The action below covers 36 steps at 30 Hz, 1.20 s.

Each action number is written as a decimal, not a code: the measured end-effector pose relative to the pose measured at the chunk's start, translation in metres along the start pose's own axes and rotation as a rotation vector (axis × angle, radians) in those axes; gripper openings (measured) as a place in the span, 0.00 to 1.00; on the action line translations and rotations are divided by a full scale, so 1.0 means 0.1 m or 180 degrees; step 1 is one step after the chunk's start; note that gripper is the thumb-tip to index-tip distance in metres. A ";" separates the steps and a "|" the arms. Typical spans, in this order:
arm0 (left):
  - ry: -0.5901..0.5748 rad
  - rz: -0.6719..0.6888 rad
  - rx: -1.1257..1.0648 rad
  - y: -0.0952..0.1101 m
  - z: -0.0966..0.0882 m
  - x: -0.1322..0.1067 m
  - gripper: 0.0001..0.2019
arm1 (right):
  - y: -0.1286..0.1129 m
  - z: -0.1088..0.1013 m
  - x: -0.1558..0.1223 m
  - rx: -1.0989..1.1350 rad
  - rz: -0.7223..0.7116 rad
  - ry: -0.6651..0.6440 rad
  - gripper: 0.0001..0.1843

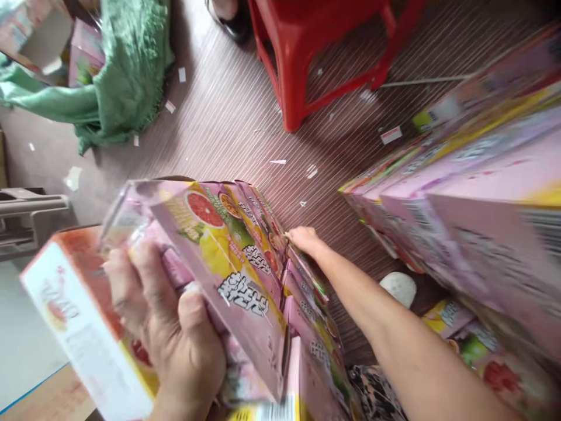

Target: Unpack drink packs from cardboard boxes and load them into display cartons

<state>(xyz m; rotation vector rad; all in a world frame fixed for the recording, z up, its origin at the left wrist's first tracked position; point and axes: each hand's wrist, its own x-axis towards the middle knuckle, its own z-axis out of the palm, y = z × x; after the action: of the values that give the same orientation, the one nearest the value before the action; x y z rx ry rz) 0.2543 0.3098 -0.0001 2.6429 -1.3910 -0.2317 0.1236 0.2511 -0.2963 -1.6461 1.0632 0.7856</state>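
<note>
Several pink boxes printed with fruit and bold lettering (243, 257) stand in a tight row in front of me. My left hand (170, 327) is at the near box, its fingers and thumb curled at the opening where pink packets (175, 266) and a clear plastic window (127, 207) show. What lies under the palm is hidden. My right hand (304, 240) reaches to the far side of the row, fingers closed on the edge of a thin pink box there. Left of my left hand, a white and orange fruit-printed box (87, 327) lies tilted.
More pink boxes (482, 234) are stacked at the right, with others lying low beneath them. A red plastic stool (289, 64) stands ahead, a dark shoe (234, 23) beside it. Green cloth (127, 70) lies upper left by an open carton. Paper scraps dot the brown floor (210, 134).
</note>
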 end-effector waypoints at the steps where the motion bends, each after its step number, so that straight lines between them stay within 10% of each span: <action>1: 0.0041 0.0082 0.0015 0.00 0.02 0.01 0.32 | 0.09 0.04 -0.21 -0.0024 0.0107 -0.0013 0.23; 9: -0.0055 -0.0031 -0.0105 0.02 0.10 0.15 0.32 | 0.30 0.25 -2.40 0.0708 0.0845 0.0448 0.25; 15: -0.0376 0.0227 -0.0353 0.21 -0.22 0.01 0.29 | 0.12 0.69 -3.89 0.1348 0.0943 0.1049 0.27; 21: -0.0496 0.0322 -0.0078 0.36 -0.06 -0.86 0.27 | -0.14 0.01 -3.77 0.0615 0.0436 0.1166 0.24; 25: -0.0109 0.0340 0.0241 0.36 0.15 -0.93 0.27 | -0.21 -0.30 -3.46 0.0422 -0.0179 0.1162 0.26; 36: 0.0053 0.0322 0.0508 0.49 0.21 -0.88 0.27 | -0.27 0.09 -3.45 0.0410 -0.0668 0.1174 0.26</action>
<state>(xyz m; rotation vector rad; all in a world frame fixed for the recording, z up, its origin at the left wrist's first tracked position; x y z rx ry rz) 0.1615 0.3539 -0.0044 2.6813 -1.5949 -0.0903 0.0083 0.3583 0.0124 -1.7957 1.1424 0.2746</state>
